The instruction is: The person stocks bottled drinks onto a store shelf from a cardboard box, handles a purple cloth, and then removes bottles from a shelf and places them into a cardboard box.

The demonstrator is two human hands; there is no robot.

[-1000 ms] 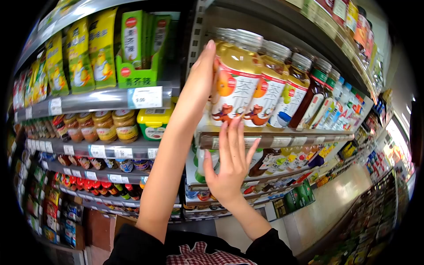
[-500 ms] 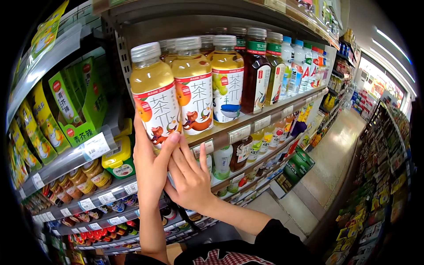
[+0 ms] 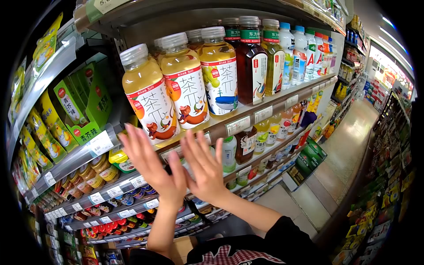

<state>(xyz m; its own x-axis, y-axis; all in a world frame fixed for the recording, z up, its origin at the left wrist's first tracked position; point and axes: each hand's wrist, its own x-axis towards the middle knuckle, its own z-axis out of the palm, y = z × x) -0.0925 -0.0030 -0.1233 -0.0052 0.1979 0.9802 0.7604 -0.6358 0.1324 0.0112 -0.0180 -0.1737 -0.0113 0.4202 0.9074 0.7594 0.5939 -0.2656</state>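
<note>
Three clear-capped bottles of pale yellow tea stand upright at the shelf's left end: a left tea bottle (image 3: 152,104), a middle tea bottle (image 3: 187,90) and a right tea bottle (image 3: 221,79). Just below the left one, my left hand (image 3: 154,165) is empty, fingers stretched out and slightly blurred. Beside it, my right hand (image 3: 203,165) also has its fingers extended and holds nothing, in front of the shelf edge under the middle bottle. The hands come close together at their thumb sides; whether they touch I cannot tell.
Dark tea bottles (image 3: 251,66) and white bottles (image 3: 300,57) continue the row rightward. A lower shelf holds more drinks (image 3: 247,143). Left are green snack boxes (image 3: 81,106) and jars (image 3: 104,168). A green carton (image 3: 311,159) sits on the aisle floor.
My left hand has come off the left bottle and moved down, fingers now straight. My right hand has parted from it and shifted slightly right. The view has shifted a little.
</note>
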